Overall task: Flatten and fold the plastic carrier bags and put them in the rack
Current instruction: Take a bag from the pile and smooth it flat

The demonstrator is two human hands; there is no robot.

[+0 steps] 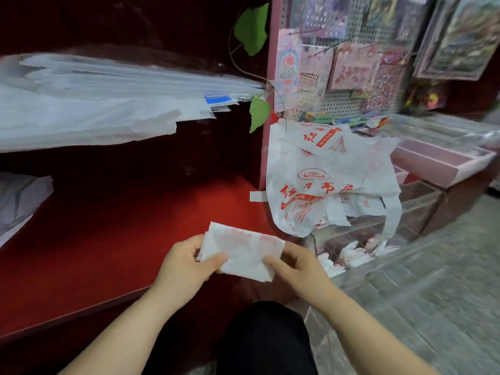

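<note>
A folded white carrier bag (243,250) with faint red print is held in front of me, above the edge of the red shelf. My left hand (184,263) pinches its left end, thumb on top. My right hand (297,266) pinches its right end the same way. Several unfolded white bags with red lettering (324,180) hang crumpled from the pink panel's edge, just beyond my hands. A clear acrylic rack (400,226) stands to the right below them, with folded bags (351,253) inside.
A red shelf (121,226) stretches to the left, with a stack of white paper sheets (94,104) above it. A pegboard (346,71) of sticker packs rises at the right, pink trays (438,161) beside it. My dark-clothed knee (265,336) is below; grey floor (433,293) at right.
</note>
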